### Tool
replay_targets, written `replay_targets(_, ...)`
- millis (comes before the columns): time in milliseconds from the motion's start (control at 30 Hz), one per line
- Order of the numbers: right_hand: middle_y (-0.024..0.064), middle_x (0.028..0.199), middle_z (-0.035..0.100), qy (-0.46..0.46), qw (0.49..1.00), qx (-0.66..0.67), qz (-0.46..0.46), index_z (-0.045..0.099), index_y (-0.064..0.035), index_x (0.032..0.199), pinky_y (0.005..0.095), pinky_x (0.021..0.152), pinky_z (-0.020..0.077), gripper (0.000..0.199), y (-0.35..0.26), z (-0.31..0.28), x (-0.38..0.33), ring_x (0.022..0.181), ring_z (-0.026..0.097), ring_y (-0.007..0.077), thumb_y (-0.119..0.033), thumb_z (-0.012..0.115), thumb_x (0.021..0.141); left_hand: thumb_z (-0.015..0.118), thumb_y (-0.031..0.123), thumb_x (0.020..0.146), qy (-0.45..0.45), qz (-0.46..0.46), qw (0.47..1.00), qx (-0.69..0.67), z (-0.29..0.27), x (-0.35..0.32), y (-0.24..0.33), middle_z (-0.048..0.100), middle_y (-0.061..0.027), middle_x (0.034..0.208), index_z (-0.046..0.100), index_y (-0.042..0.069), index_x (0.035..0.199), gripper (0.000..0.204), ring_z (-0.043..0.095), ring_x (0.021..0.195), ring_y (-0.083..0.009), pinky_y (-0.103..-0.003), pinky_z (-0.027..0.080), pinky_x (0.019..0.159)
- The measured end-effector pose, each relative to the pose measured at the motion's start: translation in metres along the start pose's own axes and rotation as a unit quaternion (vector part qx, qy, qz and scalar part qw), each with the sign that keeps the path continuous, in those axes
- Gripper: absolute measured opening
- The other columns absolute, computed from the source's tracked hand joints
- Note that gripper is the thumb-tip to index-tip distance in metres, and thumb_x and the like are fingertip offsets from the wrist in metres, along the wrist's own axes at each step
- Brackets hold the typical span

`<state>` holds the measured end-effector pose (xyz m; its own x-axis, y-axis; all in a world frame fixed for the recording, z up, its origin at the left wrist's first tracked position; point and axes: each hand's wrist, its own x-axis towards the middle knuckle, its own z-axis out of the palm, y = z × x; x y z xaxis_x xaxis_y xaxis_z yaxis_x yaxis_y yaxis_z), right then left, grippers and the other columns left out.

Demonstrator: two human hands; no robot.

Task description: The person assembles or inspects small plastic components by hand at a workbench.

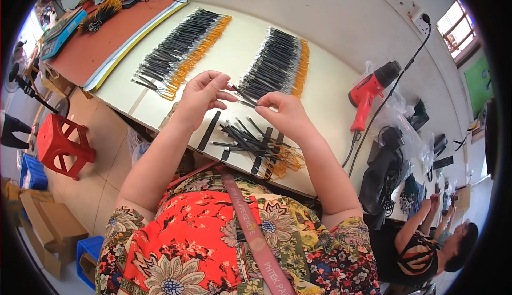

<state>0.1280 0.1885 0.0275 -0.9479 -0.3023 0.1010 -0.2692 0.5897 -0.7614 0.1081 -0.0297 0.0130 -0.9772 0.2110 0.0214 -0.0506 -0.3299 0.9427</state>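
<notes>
A thin black cable (244, 95) with a pale tip spans the gap between my hands above the table. My left hand (204, 96) has its thumb and fingers closed around the pale tip. With thumb and forefinger pinched, my right hand (285, 114) grips the cable's other end; its exact grip is partly hidden. Below them lies a loose pile of black cables (242, 137) with white tips and orange wire ends (282, 162). Two neat rows of similar cables, a left row (184, 44) and a right row (272, 55), lie beyond my hands, orange ends toward the right.
A red heat gun (365, 95) stands at the right, its cord running along the table edge. Black strips (210, 129) lie near the front. A red stool (65, 145) and cardboard boxes (61, 223) are at the left. Another person (426, 247) sits at the lower right.
</notes>
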Motion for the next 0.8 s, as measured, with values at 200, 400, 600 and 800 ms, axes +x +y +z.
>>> replay_targets(200, 0.0074, 0.088, 0.065, 0.021, 0.999, -0.036, -0.010, 0.063, -0.0013, 0.085, 0.0298, 0.080, 0.0463, 0.016, -0.001, 0.001, 0.000, 0.087, 0.061, 0.0181, -0.015, 0.067, 0.077, 0.061, 0.020, 0.088, 0.001, 0.023, 0.997, 0.071, -0.004, 0.005, -0.011, 0.063, -0.0056, 0.078, 0.058, 0.004, 0.090, 0.016, 0.062, 0.063, -0.0110, -0.020, 0.048, 0.051)
replay_targets(400, 0.0099, 0.090, 0.064, 0.059, 0.993, -0.100, -0.033, 0.062, -0.0013, 0.085, 0.0311, 0.078, 0.0469, 0.015, 0.003, 0.004, -0.001, 0.087, 0.061, 0.0239, -0.013, 0.066, 0.077, 0.064, 0.024, 0.086, 0.039, 0.008, 0.995, 0.091, -0.008, 0.008, -0.014, 0.061, -0.0039, 0.070, 0.057, 0.004, 0.083, 0.021, 0.059, 0.055, -0.0094, -0.020, 0.046, 0.047)
replay_targets(600, 0.0100, 0.090, 0.064, 0.057, 0.991, -0.120, -0.030, 0.062, -0.0014, 0.085, 0.0318, 0.077, 0.0473, 0.015, 0.004, 0.003, -0.001, 0.087, 0.061, 0.0240, -0.013, 0.066, 0.077, 0.066, 0.029, 0.085, 0.053, 0.008, 0.993, 0.103, -0.010, 0.010, -0.017, 0.059, -0.0027, 0.066, 0.056, 0.006, 0.079, 0.025, 0.057, 0.051, -0.0081, -0.019, 0.043, 0.045)
replay_targets(800, 0.0100, 0.090, 0.064, 0.059, 0.990, -0.121, -0.036, 0.062, -0.0018, 0.085, 0.0316, 0.076, 0.0473, 0.014, 0.005, 0.004, 0.000, 0.087, 0.061, 0.0241, -0.013, 0.067, 0.077, 0.065, 0.031, 0.085, 0.060, 0.000, 0.992, 0.107, -0.014, 0.012, -0.020, 0.058, -0.0023, 0.065, 0.056, 0.007, 0.077, 0.027, 0.055, 0.049, -0.0080, -0.019, 0.041, 0.044)
